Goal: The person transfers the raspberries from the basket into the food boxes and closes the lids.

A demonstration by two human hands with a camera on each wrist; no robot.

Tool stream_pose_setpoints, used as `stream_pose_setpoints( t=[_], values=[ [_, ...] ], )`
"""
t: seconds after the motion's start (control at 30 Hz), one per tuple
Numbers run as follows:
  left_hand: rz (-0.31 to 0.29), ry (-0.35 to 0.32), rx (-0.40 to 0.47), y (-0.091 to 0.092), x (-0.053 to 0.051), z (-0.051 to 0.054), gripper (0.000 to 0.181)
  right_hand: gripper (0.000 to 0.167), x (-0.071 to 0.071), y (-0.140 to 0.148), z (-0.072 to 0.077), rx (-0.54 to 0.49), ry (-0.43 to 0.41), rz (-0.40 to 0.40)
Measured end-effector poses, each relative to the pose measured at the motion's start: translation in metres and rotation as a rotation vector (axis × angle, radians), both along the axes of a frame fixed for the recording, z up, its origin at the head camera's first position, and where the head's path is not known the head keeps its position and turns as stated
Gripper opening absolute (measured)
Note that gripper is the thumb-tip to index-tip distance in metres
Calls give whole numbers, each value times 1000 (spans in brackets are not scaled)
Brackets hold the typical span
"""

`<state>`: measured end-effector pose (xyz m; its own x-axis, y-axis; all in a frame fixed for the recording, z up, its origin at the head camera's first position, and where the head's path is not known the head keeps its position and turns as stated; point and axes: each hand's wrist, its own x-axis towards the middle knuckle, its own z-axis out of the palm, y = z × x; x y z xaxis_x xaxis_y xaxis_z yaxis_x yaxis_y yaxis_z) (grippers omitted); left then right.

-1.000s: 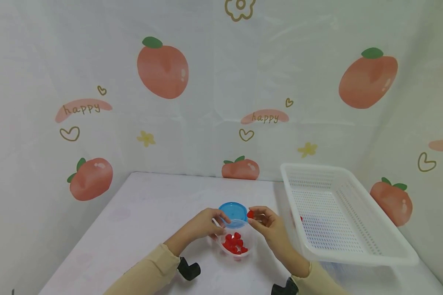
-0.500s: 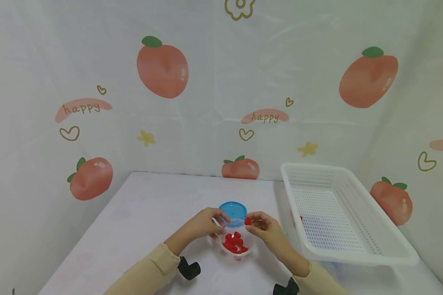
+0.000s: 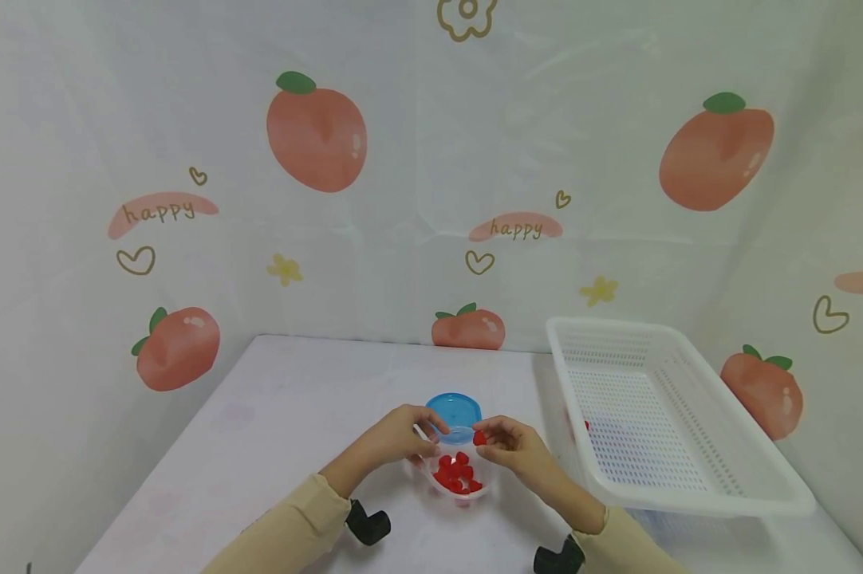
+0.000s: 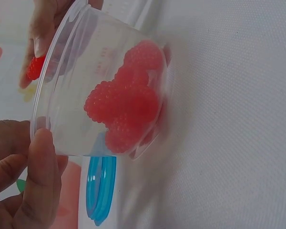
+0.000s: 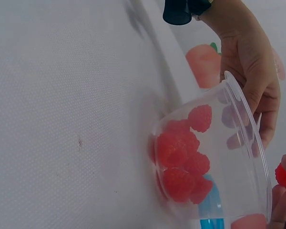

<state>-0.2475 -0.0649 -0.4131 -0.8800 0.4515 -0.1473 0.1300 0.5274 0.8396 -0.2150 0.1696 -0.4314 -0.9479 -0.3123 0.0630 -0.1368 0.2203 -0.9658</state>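
Note:
A clear round tub (image 3: 485, 478) stands on the table with several red raspberries (image 3: 455, 472) in its bottom. My left hand (image 3: 401, 434) grips the tub's rim at its left side, thumb and fingers around the edge. My right hand (image 3: 521, 453) pinches one raspberry (image 3: 479, 438) above the tub's right rim. In the left wrist view that raspberry (image 4: 35, 67) shows just outside the rim, and the right wrist view has it (image 5: 283, 175) between fingertips. Behind the tub lies a blue lid (image 3: 455, 408).
A white perforated basket (image 3: 697, 504) stands on the right of the table (image 3: 317, 383). A bit of red (image 3: 586, 426) shows at its left side. A patterned curtain hangs behind the table.
My right hand has moved down and slightly left with its raspberry, from beside the blue lid to the tub's rim. The left hand and the tub have stayed in place.

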Motion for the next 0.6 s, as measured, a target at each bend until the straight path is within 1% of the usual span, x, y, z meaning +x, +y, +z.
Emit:
stream_pose_setpoints(
  t=[0.23, 0.4, 0.6],
  values=[
    [-14, 7, 16, 0, 0, 0, 27, 38, -1, 2, 0, -20, 15, 41],
    [-23, 12, 22, 0, 0, -1, 27, 39, 0, 2, 0, -44, 22, 54],
    [-21, 6, 25, -1, 0, -1, 28, 40, 0, 3, 0, -54, 11, 53]
  ],
)
